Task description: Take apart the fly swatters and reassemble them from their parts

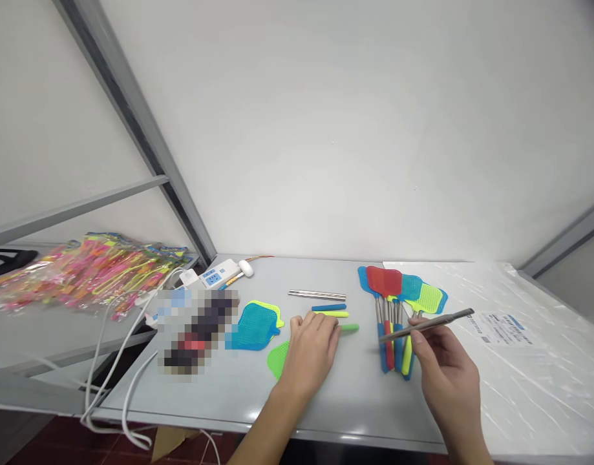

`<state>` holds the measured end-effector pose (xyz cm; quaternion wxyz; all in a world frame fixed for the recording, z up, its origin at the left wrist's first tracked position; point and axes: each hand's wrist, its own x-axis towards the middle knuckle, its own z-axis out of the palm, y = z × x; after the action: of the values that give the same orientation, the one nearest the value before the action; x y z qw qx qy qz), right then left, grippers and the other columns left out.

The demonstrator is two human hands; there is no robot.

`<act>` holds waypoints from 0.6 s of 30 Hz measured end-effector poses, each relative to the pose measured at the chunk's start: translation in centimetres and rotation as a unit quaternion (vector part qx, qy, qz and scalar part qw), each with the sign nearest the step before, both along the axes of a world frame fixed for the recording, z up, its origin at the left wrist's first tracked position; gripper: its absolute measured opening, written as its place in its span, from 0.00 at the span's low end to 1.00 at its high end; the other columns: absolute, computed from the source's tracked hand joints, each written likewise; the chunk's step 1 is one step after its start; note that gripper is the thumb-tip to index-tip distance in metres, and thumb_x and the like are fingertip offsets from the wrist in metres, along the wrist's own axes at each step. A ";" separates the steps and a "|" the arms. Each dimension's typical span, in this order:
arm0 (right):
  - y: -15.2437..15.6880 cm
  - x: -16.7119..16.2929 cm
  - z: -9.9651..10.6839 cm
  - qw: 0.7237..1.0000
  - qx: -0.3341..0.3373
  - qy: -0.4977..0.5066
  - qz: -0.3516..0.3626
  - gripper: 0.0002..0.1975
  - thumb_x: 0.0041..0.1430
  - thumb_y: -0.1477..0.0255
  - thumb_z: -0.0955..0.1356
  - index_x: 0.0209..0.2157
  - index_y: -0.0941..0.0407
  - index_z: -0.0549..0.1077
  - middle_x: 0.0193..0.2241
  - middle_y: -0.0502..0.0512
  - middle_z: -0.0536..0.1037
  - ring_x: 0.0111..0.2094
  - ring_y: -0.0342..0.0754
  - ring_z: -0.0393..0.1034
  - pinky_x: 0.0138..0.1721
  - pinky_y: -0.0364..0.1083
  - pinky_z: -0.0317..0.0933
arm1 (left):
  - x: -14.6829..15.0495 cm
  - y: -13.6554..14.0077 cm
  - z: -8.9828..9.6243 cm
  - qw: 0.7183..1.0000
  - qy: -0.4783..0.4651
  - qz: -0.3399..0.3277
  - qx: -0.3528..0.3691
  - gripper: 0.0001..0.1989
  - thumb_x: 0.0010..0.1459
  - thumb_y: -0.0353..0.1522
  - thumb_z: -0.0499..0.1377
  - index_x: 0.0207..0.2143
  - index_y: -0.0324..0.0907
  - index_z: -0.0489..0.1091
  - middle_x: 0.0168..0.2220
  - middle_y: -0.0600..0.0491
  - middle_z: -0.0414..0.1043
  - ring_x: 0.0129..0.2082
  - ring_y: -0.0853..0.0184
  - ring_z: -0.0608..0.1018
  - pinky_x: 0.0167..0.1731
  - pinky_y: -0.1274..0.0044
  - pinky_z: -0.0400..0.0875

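Between the thumb and fingers of my right hand (445, 361) is a metal rod (430, 324), held at a slant above the table. My left hand (310, 342) is curled down on the table, closed over a green handle (350, 327) whose end sticks out by the thumb. Partly under that wrist lies a green fly swatter head (277, 360). Just beyond the fingers are a blue handle (328, 307), a yellow handle (336, 314) and several metal rods (317, 295). Teal and yellow swatter heads (258, 326) are stacked to the left. Assembled fly swatters (386, 282) lie in a row beside my right hand.
White wrapping with a label (505, 329) covers the table's right side. At left are a power strip (214, 278), white cables (132, 387), a blurred-out patch (200, 342) and a heap of bagged colourful items (97, 271). A grey frame post (175, 200) rises at the back left.
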<state>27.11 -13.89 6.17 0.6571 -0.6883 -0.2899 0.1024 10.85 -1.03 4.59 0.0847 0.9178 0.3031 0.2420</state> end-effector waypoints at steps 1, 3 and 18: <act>-0.3 -0.2 0.1 1.000 0.003 0.003 -0.004 0.14 0.56 0.60 0.69 0.38 0.55 0.74 0.36 0.57 0.77 0.36 0.50 0.72 0.35 0.46 0.69 | -0.3 -0.5 0.4 1.000 -0.018 0.001 0.005 0.08 0.67 0.31 0.49 0.38 0.44 0.67 0.35 0.52 0.72 0.36 0.63 0.70 0.37 0.69 0.55; -0.8 -0.7 0.4 1.000 0.010 0.007 -0.009 0.14 0.56 0.60 0.69 0.38 0.55 0.74 0.32 0.55 0.75 0.33 0.49 0.71 0.33 0.45 0.68 | -0.7 -1.5 0.9 0.998 -0.061 0.000 0.020 0.09 0.67 0.32 0.50 0.36 0.44 0.68 0.31 0.53 0.72 0.34 0.64 0.69 0.37 0.69 0.54; 0.2 -3.6 1.3 0.983 0.047 -0.169 0.060 0.08 0.64 0.68 0.63 0.43 0.53 0.69 0.35 0.54 0.73 0.34 0.46 0.69 0.33 0.44 0.65 | 1.9 -3.5 -3.1 0.986 -0.148 -0.071 -0.015 0.11 0.64 0.39 0.56 0.34 0.41 0.70 0.27 0.55 0.69 0.29 0.67 0.69 0.35 0.73 0.54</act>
<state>23.56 -13.74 7.45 0.6230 -0.6451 -0.4424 0.0098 12.75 -4.55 1.44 0.1591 0.8898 0.2247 0.3639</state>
